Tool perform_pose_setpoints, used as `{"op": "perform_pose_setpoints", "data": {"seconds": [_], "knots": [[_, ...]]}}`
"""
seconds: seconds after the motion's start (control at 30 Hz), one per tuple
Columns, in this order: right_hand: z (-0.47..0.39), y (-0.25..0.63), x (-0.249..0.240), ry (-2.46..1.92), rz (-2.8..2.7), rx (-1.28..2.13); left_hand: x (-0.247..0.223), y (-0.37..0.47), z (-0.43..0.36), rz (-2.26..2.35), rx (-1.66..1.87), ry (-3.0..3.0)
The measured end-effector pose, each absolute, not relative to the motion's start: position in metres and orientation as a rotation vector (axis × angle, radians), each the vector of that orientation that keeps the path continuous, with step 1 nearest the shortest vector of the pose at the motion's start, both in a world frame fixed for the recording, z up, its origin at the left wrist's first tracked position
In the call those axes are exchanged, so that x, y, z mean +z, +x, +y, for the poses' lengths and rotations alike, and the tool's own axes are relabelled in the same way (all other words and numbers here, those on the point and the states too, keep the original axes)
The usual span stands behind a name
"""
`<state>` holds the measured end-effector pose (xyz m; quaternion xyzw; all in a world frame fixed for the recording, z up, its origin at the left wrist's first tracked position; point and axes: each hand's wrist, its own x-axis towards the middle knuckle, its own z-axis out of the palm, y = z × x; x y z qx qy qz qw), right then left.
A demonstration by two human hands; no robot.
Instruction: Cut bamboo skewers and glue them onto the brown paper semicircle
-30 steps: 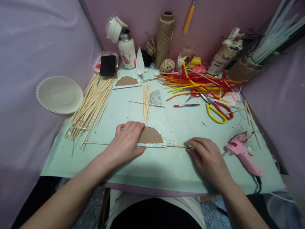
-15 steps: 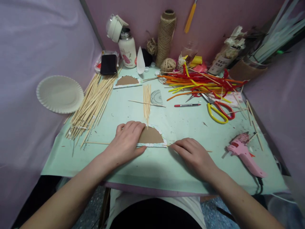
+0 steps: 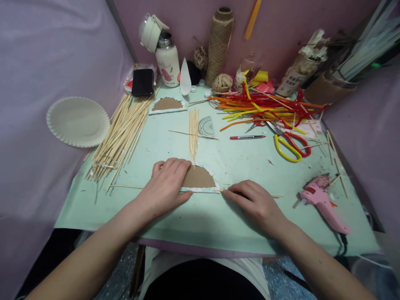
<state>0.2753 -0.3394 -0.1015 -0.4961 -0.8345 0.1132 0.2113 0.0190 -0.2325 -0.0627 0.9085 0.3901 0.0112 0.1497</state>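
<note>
A half circle of brown cardboard [image 3: 200, 177] with a patterned fabric border lies flat on the table, straight edge towards me. My left hand [image 3: 168, 179] grips its left part, fingers over the top and thumb along the lower edge. At the right corner, my right hand [image 3: 254, 200] pinches a thin bamboo stick [image 3: 277, 196]. The stick's short tip shows by the corner and its other end sticks out past the hand; the middle is hidden. Just above the half circle is a row of bamboo sticks [image 3: 193, 143], crossed by another stick, beside a clear protractor [image 3: 206, 126].
A second half circle [image 3: 168, 104] lies farther back. Left are a bamboo stick pile [image 3: 121, 133], a paper plate [image 3: 78, 123] and a phone [image 3: 143, 82]. Right are scissors [image 3: 287, 150], a pen [image 3: 247, 137], coloured pipe cleaners [image 3: 262, 108] and a pink glue gun [image 3: 325, 204].
The bamboo stick's far end sits slightly farther right beyond my right hand. My left hand keeps its place on the cardboard half circle. The camera view has shifted a little.
</note>
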Motion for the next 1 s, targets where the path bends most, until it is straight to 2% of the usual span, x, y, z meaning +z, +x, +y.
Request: {"op": "perform_pose_setpoints", "data": {"seconds": [0.23, 1.0], "knots": [[-0.3391, 0.2744, -0.1033, -1.311, -2.340, 0.210, -0.0594, 0.0197, -0.2332, 1.118, 0.002, 2.637], [-0.3379, 0.2732, -0.1018, -1.299, -2.374, 0.204, -0.0591, 0.0199, -0.2325, 1.119, -0.029, 2.649]]}}
